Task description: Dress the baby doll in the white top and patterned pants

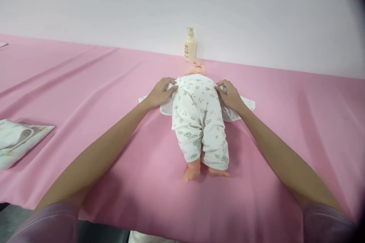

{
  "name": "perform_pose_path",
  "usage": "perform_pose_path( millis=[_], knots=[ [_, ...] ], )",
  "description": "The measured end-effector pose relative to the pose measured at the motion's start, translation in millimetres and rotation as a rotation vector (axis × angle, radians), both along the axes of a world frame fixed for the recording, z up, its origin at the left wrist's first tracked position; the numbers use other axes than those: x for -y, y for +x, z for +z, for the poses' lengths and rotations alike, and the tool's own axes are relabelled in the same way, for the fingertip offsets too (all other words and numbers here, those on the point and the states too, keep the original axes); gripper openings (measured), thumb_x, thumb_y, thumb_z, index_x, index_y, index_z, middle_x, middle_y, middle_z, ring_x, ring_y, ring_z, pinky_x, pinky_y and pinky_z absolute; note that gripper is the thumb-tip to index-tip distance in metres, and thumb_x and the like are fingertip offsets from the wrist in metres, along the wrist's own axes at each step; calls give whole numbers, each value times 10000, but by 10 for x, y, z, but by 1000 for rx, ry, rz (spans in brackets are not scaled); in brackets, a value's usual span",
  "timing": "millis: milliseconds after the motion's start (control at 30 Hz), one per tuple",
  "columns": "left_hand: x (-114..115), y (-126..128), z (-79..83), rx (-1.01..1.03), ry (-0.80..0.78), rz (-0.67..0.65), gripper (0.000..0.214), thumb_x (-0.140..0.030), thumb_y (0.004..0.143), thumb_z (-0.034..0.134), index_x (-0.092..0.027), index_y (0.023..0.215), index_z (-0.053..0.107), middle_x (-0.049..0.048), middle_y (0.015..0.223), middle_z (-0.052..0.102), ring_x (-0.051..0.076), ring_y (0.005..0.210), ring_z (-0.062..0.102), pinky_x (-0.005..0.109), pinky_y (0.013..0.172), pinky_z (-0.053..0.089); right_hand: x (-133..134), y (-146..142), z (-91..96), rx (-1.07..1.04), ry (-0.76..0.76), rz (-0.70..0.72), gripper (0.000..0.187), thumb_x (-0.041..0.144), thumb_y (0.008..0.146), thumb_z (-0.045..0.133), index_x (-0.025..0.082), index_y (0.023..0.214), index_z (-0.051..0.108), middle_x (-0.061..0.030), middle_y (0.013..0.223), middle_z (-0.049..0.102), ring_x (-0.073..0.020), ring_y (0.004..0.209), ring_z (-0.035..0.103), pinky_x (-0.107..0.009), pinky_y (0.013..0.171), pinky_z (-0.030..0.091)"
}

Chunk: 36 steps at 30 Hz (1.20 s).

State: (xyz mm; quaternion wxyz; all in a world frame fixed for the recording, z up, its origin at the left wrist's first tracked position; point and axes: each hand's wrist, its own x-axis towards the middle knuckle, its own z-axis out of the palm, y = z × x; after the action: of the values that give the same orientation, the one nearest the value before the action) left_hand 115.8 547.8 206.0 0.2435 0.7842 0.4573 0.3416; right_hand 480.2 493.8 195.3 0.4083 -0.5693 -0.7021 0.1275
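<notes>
A baby doll (196, 69) lies on its back on the pink sheet (114, 83), feet toward me, wearing white printed trousers (199, 121). A white cloth (247, 102) is spread under its torso. My left hand (160, 93) grips the trousers' waistband at the doll's left side in view, fingers curled around the fabric. My right hand (229, 95) pinches the waistband on the other side. The waistband sits high on the doll's chest. The doll's bare feet (191, 172) stick out from the trouser legs.
A cream pump bottle (190, 45) stands against the white wall just behind the doll's head. A folded printed garment (17, 140) lies on the sheet at the left. The table's near edge runs along the bottom of the view.
</notes>
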Motion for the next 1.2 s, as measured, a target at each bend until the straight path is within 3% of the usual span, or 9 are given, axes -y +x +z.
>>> perform_pose_path(
  millis=[200,333,433,533,600,700,867,967,1200],
  knots=[
    [127,266,-147,-82,199,206,324,-486,1152,494,-263,1309,669,134,1458,727,365,1354,644,599,1244,462,-22,-133,-127,43,99,-147,362,607,1140,476,288,1074,634,-136,1190,776,-371,1165,679,-586,1121,537],
    [380,273,35,-71,307,233,346,-445,1177,417,-261,1377,630,148,1535,672,364,1444,585,608,1272,424,192,-216,141,78,201,-173,323,556,1143,504,280,1223,651,-153,1315,751,-393,1260,653,-625,1185,496],
    [851,194,232,-88,401,187,298,-449,1174,444,-273,1348,609,139,1474,681,353,1420,597,589,1233,455,717,-390,482,133,255,-62,242,471,1163,517,294,1239,663,-141,1308,739,-383,1249,656,-600,1164,513],
    [1473,41,311,-94,398,-23,185,-439,1132,526,-284,1185,612,111,1188,737,316,1079,692,517,977,559,1452,-624,694,229,155,268,108,372,1148,606,311,1202,678,-98,1228,760,-351,1176,683,-544,1052,559],
    [1853,-60,274,-184,339,-187,122,-410,1084,598,-289,1085,610,74,1020,748,293,899,683,496,858,547,1885,-755,687,353,128,440,44,300,1132,656,302,1153,695,-81,1210,780,-333,1125,695,-532,1014,553],
    [2235,-123,153,-326,242,-308,181,-446,1025,703,-283,1003,628,67,947,754,298,863,701,484,812,543,2257,-869,520,510,114,456,68,254,1133,664,271,1097,719,-94,1133,786,-327,1043,680,-523,927,549],
    [2420,-17,28,-366,217,-265,311,-546,1007,787,-262,1108,713,105,1038,811,340,949,759,513,868,581,2322,-965,288,739,171,301,160,140,1077,624,249,1023,728,-146,1073,761,-373,980,623,-552,827,533],
    [2451,55,19,-333,185,-215,302,-530,976,836,-261,998,699,92,994,814,331,909,755,503,853,586,2303,-1018,242,762,188,237,202,80,1021,625,258,994,717,-145,1025,743,-373,938,617,-538,783,527],
    [2646,67,4,-86,38,-166,173,-272,972,743,-248,828,649,2,819,718,216,762,673,363,718,516,2351,-1023,233,260,149,218,222,116,900,738,278,1003,626,-55,964,731,-304,905,664,-473,843,555]
  ],
)
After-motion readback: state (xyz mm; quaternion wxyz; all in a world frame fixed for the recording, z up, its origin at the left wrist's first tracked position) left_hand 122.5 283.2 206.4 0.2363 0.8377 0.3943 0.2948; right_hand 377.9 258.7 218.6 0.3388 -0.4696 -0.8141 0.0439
